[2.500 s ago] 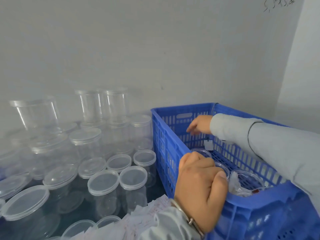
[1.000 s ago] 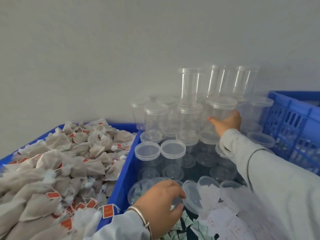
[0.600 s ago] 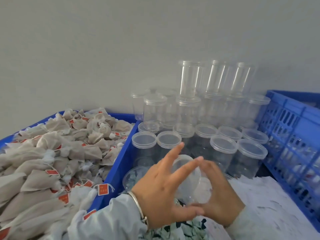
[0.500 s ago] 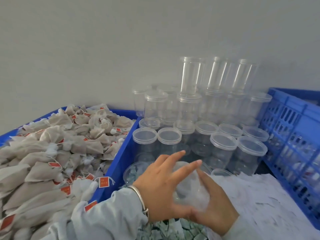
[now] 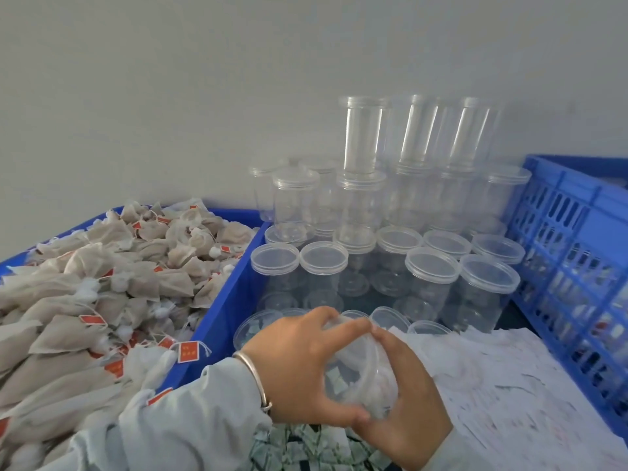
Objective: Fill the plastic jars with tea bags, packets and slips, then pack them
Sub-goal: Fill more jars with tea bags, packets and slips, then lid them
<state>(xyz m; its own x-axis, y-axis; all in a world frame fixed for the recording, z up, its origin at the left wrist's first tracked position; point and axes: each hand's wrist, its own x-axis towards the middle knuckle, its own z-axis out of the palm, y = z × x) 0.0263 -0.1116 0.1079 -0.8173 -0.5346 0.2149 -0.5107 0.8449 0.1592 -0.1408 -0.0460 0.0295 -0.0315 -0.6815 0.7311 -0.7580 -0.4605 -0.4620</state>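
Jar (image 5: 362, 375), clear and lying tilted on its side, sat between my two hands at the near middle, above the green packets (image 5: 306, 450). My left hand (image 5: 299, 372) curled round its lid end, fingers over the top and thumb beneath. My right hand (image 5: 407, 406) cupped the body from the right and below, fingers bent around it. Whether the lid was on or coming off I could not tell through the blur. Just beyond, lidded jars (image 5: 428, 266) stood in rows, with more stacked higher against the far wall. Left lay a blue bin (image 5: 224, 300) heaped with tea bags (image 5: 102, 283). White slips (image 5: 503, 379) spread to the right of my hands, and a blue crate (image 5: 577, 253) stood at the far right. A bangle (image 5: 255, 379) circled my left wrist.
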